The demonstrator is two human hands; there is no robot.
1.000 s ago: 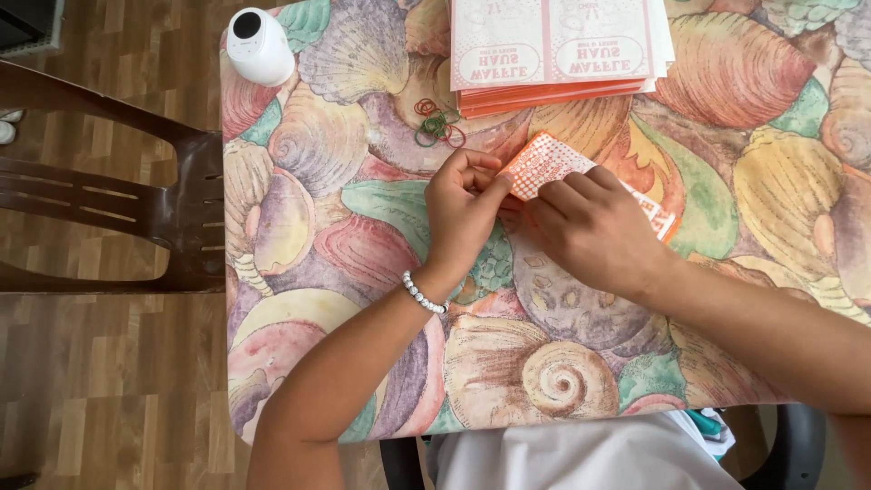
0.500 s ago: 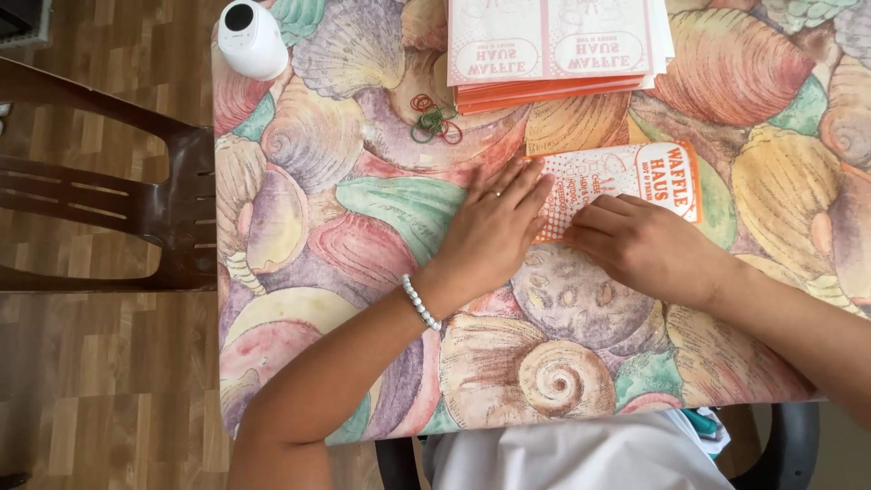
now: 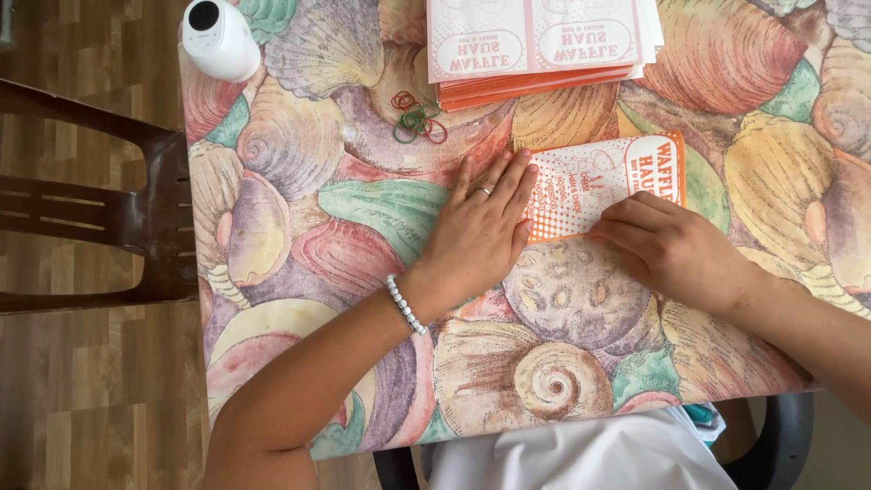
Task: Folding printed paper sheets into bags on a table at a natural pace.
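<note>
The shell-patterned table [image 3: 299, 218] bears your orange-and-white paper sleeve [image 3: 599, 181], its long axis running left to right; your left hand [image 3: 481, 227] lies flat and open on its left end; your right hand [image 3: 667, 249] presses curled fingers on its lower edge, gripping nothing.

Seashell-patterned table [image 3: 299, 272] bears paper stack [image 3: 544, 41], orange-white paper bag [image 3: 603, 181], rubber bands [image 3: 417, 118], white bottle [image 3: 220, 38].

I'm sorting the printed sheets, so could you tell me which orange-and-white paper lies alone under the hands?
The single orange-and-white paper at mid-table: the left hand lies flat on its left end, the right hand on its lower edge. The others form a stack at the table's far edge.
</note>
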